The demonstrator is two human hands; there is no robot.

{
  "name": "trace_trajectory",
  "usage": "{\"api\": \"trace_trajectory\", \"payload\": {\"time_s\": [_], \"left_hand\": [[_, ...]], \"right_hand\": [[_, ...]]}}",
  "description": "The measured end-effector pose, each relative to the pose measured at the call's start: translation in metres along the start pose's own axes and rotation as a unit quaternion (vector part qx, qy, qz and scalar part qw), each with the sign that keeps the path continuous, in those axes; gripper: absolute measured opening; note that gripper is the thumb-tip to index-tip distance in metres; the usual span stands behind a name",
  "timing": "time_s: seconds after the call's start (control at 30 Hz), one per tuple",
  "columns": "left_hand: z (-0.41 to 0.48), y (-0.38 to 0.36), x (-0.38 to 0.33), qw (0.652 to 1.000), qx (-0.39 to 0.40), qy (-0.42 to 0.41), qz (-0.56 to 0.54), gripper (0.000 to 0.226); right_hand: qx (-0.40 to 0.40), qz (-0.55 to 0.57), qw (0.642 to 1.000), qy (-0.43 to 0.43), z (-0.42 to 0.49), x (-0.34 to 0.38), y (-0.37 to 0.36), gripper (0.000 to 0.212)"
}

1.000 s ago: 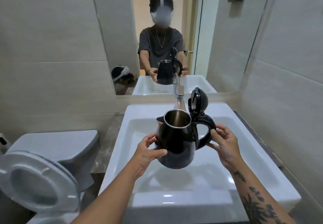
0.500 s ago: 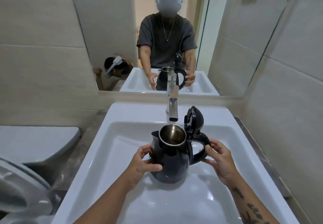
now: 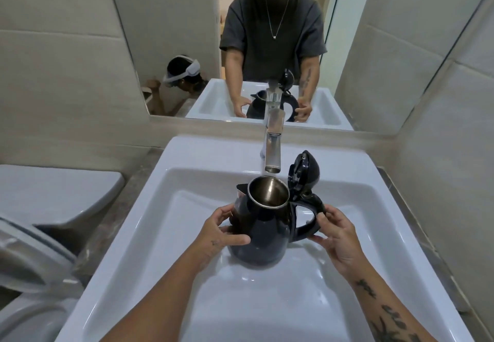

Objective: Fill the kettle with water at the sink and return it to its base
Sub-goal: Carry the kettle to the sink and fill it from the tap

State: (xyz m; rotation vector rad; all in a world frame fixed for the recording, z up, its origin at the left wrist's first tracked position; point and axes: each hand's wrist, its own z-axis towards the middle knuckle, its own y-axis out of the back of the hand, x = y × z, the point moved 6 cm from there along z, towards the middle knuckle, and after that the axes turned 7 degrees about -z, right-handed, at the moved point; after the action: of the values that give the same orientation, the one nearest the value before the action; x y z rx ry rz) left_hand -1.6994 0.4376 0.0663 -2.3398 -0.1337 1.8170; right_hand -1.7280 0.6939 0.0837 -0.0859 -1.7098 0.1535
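A black kettle (image 3: 267,230) with a steel inner rim stands in the white sink basin (image 3: 160,221), its lid (image 3: 304,172) flipped up at the back. The open mouth sits just below and in front of the chrome faucet spout (image 3: 272,157); no water is running. My left hand (image 3: 222,230) grips the kettle's left side, thumb across the front. My right hand (image 3: 338,230) holds the black handle (image 3: 310,216) with fingers and thumb. The kettle's base is out of view.
A mirror (image 3: 267,34) above the sink reflects me and the kettle. A white toilet (image 3: 40,234) with raised lid stands to the left. A tiled wall (image 3: 441,154) closes in on the right, beyond a narrow stone counter edge (image 3: 417,234).
The kettle came down from mid-air into the basin and now rests under the faucet spout. Both hands kept their hold, and my view moved closer to the sink.
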Motion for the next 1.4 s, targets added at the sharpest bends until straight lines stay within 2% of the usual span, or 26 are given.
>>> {"api": "trace_trajectory", "payload": {"time_s": [0.13,0.27,0.37,0.53,0.67,0.83,0.93,0.97,1.1,1.27,1.33,1.4], "left_hand": [[0.009,-0.003,0.006,1.000,0.000,-0.005,-0.001,0.095],[0.016,-0.004,0.012,1.000,0.003,-0.002,-0.021,0.081],[0.018,-0.004,0.015,1.000,0.006,-0.004,-0.028,0.077],[0.020,-0.005,0.016,0.999,0.003,-0.007,-0.036,0.084],[0.022,-0.006,0.017,0.999,-0.002,-0.012,-0.034,0.082],[0.021,-0.008,0.017,1.000,0.000,-0.015,-0.028,0.082],[0.021,-0.008,0.015,0.999,0.005,-0.016,-0.030,0.085],[0.021,-0.008,0.015,1.000,0.007,-0.015,-0.026,0.084],[0.018,-0.008,0.012,1.000,0.002,-0.006,0.023,0.085],[0.015,-0.002,0.003,0.989,-0.021,0.032,0.141,0.111],[0.012,0.000,-0.007,0.982,-0.010,0.031,0.184,0.105],[0.009,0.005,-0.030,0.982,-0.037,-0.013,0.184,0.084]], "right_hand": [[-0.009,-0.011,1.000,0.007,0.005,-0.001,0.005,0.068],[-0.014,-0.010,1.000,0.011,0.008,-0.002,0.008,0.071],[-0.017,-0.013,1.000,0.009,0.009,-0.003,0.008,0.070],[-0.017,-0.011,1.000,0.000,0.013,-0.002,0.009,0.069],[-0.023,-0.007,1.000,-0.007,0.015,-0.002,0.008,0.058],[-0.027,0.001,1.000,-0.015,0.015,-0.002,0.007,0.063],[-0.032,-0.006,0.999,-0.012,0.015,-0.001,0.007,0.025],[-0.039,-0.008,0.999,-0.011,0.015,-0.001,0.008,0.020],[-0.078,-0.004,0.997,-0.004,0.015,-0.001,0.009,0.019],[-0.111,0.011,0.994,-0.005,0.015,-0.002,0.007,0.021],[-0.118,0.017,0.993,-0.006,0.014,-0.002,0.006,0.021],[-0.122,0.024,0.992,-0.008,0.014,-0.002,0.005,0.022]]}}
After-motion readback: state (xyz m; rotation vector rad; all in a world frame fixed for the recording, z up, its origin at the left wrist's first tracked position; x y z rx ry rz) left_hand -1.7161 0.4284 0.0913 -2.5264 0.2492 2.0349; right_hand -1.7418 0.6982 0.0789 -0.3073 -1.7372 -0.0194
